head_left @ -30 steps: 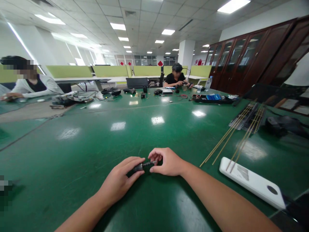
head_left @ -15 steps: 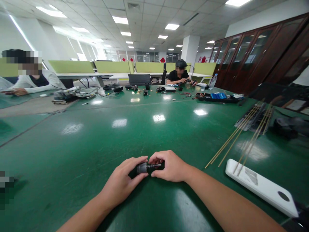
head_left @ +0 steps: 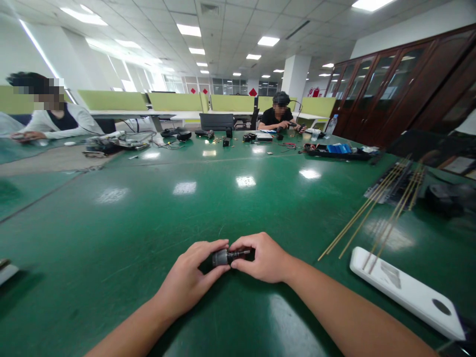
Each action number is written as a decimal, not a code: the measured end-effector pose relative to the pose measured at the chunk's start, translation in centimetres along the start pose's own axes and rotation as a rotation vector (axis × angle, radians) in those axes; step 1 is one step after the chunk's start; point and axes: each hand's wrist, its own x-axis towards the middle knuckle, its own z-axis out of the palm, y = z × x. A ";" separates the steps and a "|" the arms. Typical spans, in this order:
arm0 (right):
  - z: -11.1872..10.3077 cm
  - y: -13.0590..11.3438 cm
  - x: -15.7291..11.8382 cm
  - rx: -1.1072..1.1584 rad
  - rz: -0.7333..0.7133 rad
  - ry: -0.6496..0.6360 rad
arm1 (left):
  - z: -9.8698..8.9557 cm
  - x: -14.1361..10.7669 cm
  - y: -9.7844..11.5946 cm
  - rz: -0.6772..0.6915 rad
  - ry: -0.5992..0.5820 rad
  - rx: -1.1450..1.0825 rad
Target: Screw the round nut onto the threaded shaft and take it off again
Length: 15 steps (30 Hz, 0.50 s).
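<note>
A dark grey cylindrical part (head_left: 220,258) with a thin stepped shaft lies sideways just above the green table (head_left: 148,218). Its shaft points right. My left hand (head_left: 191,270) grips the wide body between thumb and fingers. From the other side, my right hand (head_left: 264,257) curls around the shaft, with its thumb and fingertips at the collar where shaft and body meet. Some of the shaft shows in the hollow of the right hand. The part's left end is hidden in my left palm.
On the right lie thin brass-coloured rods (head_left: 366,208) and a long white case (head_left: 407,292). A black tray (head_left: 336,152) with blue items, a plastic bottle (head_left: 330,126) and loose parts stand along the far side. One person (head_left: 280,116) sits opposite, another (head_left: 63,119) at left.
My right thumb and fingertips have moved slightly left, closer to the cylinder's body. The left hand keeps its grip. The whole view has shifted a little.
</note>
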 end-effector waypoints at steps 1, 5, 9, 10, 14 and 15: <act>0.0 0.0 0.0 -0.004 -0.006 0.000 | 0.0 0.0 0.0 0.014 0.002 0.004; 0.1 0.1 0.0 -0.024 -0.004 0.003 | 0.1 0.0 0.1 0.051 0.006 0.031; 0.2 0.2 0.0 -0.044 0.016 0.000 | 0.3 -0.1 0.1 0.059 0.021 0.053; 0.1 0.1 0.0 -0.048 0.021 -0.001 | 0.4 -0.1 0.0 0.063 0.025 0.057; 0.0 0.0 0.0 -0.052 0.032 -0.008 | 0.4 -0.2 -0.1 0.070 0.032 0.067; 0.0 -0.1 0.0 -0.053 0.032 -0.011 | 0.4 -0.2 -0.1 0.067 0.031 0.066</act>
